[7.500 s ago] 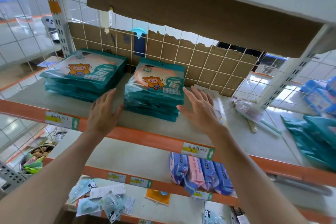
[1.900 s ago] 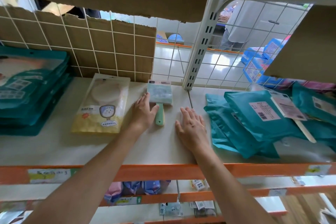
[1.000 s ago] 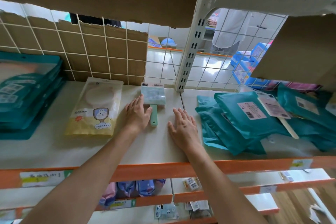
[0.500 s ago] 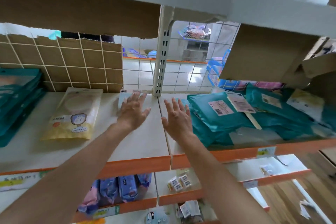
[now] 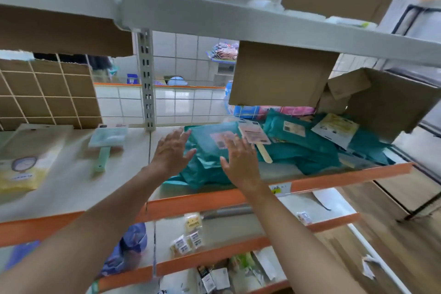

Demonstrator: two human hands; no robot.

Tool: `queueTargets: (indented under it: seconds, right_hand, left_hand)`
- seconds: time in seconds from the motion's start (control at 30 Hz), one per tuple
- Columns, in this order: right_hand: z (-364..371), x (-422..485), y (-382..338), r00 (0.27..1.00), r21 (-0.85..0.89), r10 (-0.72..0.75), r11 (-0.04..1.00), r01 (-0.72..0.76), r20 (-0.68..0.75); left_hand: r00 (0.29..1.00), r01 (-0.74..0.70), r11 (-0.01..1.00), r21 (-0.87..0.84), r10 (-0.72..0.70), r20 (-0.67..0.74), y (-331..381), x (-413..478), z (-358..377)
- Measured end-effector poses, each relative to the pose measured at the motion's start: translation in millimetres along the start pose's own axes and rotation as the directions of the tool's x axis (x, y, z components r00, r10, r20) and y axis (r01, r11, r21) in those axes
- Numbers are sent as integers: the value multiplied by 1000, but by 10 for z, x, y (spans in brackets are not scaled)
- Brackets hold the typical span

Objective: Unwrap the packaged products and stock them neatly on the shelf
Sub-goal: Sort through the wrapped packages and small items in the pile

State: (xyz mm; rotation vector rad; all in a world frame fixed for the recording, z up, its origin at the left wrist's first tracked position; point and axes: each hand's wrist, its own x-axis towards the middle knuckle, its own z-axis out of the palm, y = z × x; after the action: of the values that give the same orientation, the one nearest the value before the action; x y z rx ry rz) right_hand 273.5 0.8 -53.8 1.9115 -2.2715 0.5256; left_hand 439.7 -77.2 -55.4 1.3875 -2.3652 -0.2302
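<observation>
The teal packages (image 5: 307, 150) lie heaped on the right half of the shelf (image 5: 346, 172), and the top packet (image 5: 205, 150) of the near-left end sits directly ahead of both hands, its long axis running left to right across them. The left hand (image 5: 170, 151) is at the packet's left edge. The right hand (image 5: 239, 162) is over its right part, just left of a card on a flat stick (image 5: 259, 142). Both sets of fingers (image 5: 179, 136) are straight, spread and holding nothing. Blur hides whether the tips touch the wrap. The packet looks equally near to each hand, so a two-handed lift toward the near edge seems likely.
</observation>
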Motion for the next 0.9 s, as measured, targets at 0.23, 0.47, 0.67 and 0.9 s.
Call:
queueTargets:
  seconds: [0.23,0.47,0.67,0.9]
  right_hand:
    - [-49,-193,768,997,-50,35,998,-31,63]
    - [-37,-235,1085,995,-7,61,998,-61,76]
    - [-16,-1,1121,995,40,94,995,-94,18]
    - [47,437,1143,981,40,182,982,-185,72]
  left_hand:
    - [999,22,1000,14,-22,27,601,-26,366]
    - [995,96,995,17,-96,-4,738,-29,503]
    - [966,258,966,9,-258,15,649,118,469]
    - [913,398,917,-8,-395,103,459,395,391]
